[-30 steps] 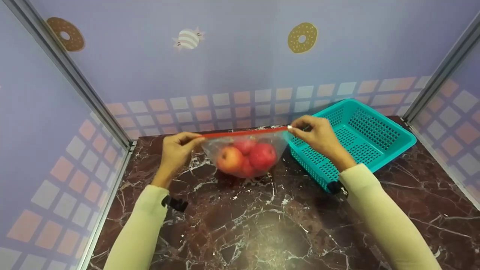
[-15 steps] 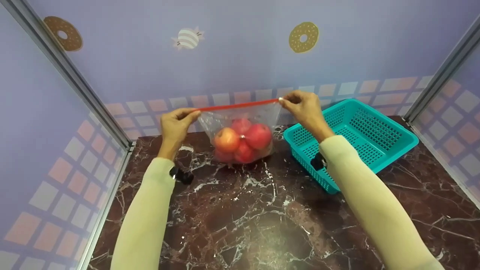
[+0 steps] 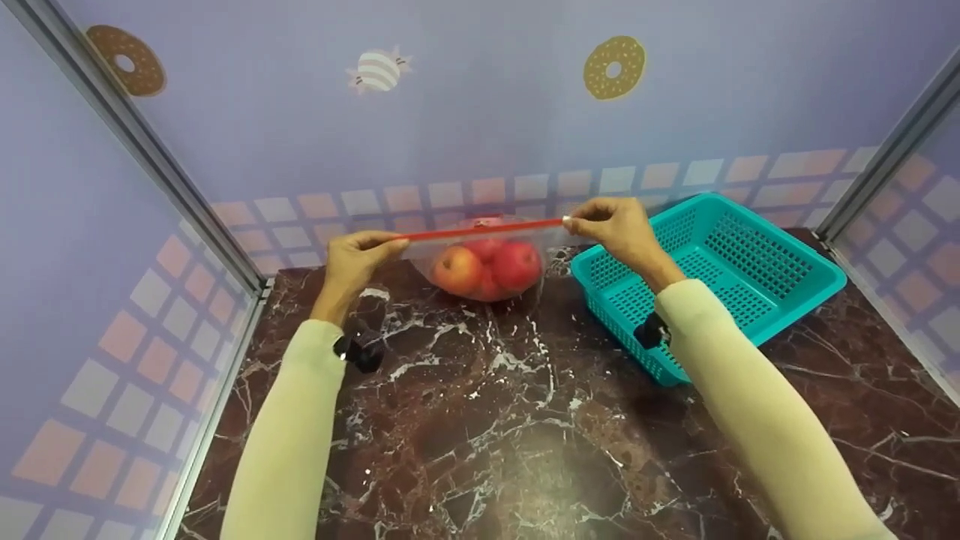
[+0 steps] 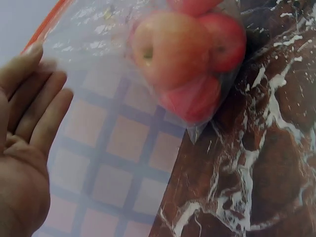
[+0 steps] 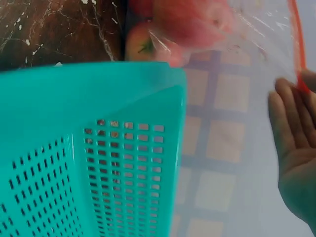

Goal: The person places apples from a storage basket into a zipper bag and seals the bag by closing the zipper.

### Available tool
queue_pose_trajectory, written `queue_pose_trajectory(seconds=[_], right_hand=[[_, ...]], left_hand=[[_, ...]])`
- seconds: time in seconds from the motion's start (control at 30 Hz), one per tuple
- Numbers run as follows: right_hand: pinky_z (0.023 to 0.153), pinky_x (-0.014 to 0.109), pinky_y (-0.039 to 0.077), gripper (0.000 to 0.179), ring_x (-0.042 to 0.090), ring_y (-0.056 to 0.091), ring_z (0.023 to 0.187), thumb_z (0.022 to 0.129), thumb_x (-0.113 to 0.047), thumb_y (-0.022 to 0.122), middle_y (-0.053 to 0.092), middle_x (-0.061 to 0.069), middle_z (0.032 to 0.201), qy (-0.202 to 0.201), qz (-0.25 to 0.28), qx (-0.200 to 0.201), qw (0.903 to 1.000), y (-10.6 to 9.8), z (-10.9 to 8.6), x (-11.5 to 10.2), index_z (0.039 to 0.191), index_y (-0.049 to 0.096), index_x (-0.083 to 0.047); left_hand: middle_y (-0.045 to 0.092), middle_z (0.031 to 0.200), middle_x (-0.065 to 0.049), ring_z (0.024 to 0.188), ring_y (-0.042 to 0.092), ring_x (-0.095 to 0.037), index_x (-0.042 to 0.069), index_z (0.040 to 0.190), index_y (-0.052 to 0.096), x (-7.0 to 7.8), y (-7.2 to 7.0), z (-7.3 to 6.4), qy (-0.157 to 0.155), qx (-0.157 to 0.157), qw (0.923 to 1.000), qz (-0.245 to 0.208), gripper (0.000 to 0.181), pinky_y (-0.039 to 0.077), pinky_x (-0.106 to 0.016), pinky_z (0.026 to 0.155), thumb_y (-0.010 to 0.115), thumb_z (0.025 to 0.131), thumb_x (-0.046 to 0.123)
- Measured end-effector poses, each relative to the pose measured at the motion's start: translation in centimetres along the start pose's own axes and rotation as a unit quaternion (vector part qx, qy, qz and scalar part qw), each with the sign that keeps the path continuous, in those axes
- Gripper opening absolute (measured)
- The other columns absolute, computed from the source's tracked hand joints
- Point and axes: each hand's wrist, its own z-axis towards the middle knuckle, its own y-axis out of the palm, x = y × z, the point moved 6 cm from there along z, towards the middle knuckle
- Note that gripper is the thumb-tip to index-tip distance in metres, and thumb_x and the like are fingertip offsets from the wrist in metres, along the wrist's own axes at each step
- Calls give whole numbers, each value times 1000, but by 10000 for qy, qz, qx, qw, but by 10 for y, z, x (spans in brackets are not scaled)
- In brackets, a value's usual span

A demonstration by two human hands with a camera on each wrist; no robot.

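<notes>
A clear zip bag point(image 3: 487, 228) with a red strip along its top hangs stretched between both hands. Inside it are several red and yellow-red apples point(image 3: 516, 266), bunched at the bottom. My left hand point(image 3: 352, 262) pinches the strip's left end between thumb and finger; in the left wrist view its other fingers point(image 4: 49, 106) stand loosely extended. At the opposite end, my right hand point(image 3: 619, 225) pinches the strip's corner beside a small white tip. Whether the bag's bottom touches the table is unclear in the head view.
A teal perforated basket point(image 3: 806, 300) stands on the right of the dark marbled table point(image 3: 480, 450), partly under the right forearm. Lilac panels point(image 3: 480, 112) with tile and sweet pictures rise behind and at both sides.
Both hands rose with the bag, then dipped a little. The apples have shifted back toward the rear wall, and both hands keep their pinch on the strip.
</notes>
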Motion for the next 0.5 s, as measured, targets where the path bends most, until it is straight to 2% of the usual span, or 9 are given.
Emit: queue_pose_trajectory(seconds=[0.07, 0.13, 0.23, 0.3, 0.33, 0.4, 0.5], right_hand=[[76, 25, 61, 19, 20, 73, 87, 97, -21, 82, 78, 13, 98, 55, 33, -401, 9992, 4, -4, -2, 104, 81, -3], [74, 26, 62, 16, 21, 73, 84, 98, -18, 81, 77, 17, 98, 146, -110, -797, 9967, 7, -10, -4, 103, 81, -3], [74, 29, 61, 13, 23, 70, 85, 98, -16, 79, 76, 17, 98, 314, -482, -1370, 9889, 15, -21, -6, 103, 80, -5], [73, 32, 61, 11, 26, 68, 85, 97, -15, 79, 76, 14, 96, 376, -709, -1659, 9829, 20, -30, -6, 103, 79, -6], [73, 33, 60, 10, 26, 67, 84, 96, -15, 80, 75, 12, 94, 349, -805, -1773, 9802, 23, -33, -7, 102, 79, -6], [71, 33, 59, 8, 25, 65, 81, 95, -13, 80, 74, 7, 90, 129, -1035, -1889, 9764, 29, -40, -9, 99, 79, -6], [68, 31, 53, 5, 19, 61, 75, 92, -11, 82, 73, 2, 83, -251, -1433, -1872, 9715, 37, -48, -11, 93, 80, -6]], left_hand=[[80, 94, -10, 83, 77, -21, 0, 100, 83, -2, -6, -7, -192, -256, 9995, 48, 16, 65, -31, 78, 89, 87, 6], [80, 95, -10, 83, 76, -22, 1, 101, 82, -4, -11, -14, -326, -521, 9977, 279, 16, 64, -30, 78, 89, 87, 7], [80, 95, -8, 84, 76, -23, 3, 102, 82, -9, -21, -25, -453, -814, 9930, 726, 17, 64, -31, 78, 89, 88, 11], [80, 97, -8, 86, 75, -24, 4, 102, 82, -15, -26, -33, -560, -976, 9899, 867, 18, 64, -31, 80, 88, 89, 13], [80, 97, -10, 87, 75, -25, 3, 103, 82, -18, -28, -37, -608, -1040, 9890, 863, 18, 64, -31, 81, 88, 89, 13], [79, 96, -11, 83, 74, -23, 3, 102, 82, -23, -31, -45, -696, -1121, 9877, 836, 18, 63, -28, 75, 88, 88, 12], [79, 95, -12, 78, 70, -19, -1, 101, 81, -29, -32, -58, -667, -1232, 9877, 697, 19, 59, -25, 69, 88, 87, 8]])
